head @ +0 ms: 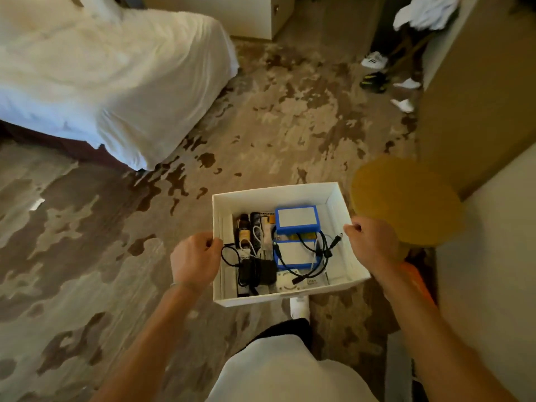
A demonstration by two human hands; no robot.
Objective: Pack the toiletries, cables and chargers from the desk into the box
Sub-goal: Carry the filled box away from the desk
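a bed point(95, 74) with white sheets fills the upper left, above patterned carpet point(275, 117). a round yellow stool point(406, 201) stands at the right, just beside the box point(333, 195). the white box is held over the carpet, the left hand point(195, 258) clamped on its left wall and the right hand point(372, 242) clamped on its right wall. inside lie two blue-edged chargers point(295, 219), a black adapter point(261, 271), a comb point(256, 227), a brown bottle point(244, 232) and black cables point(316, 256) looped over them.
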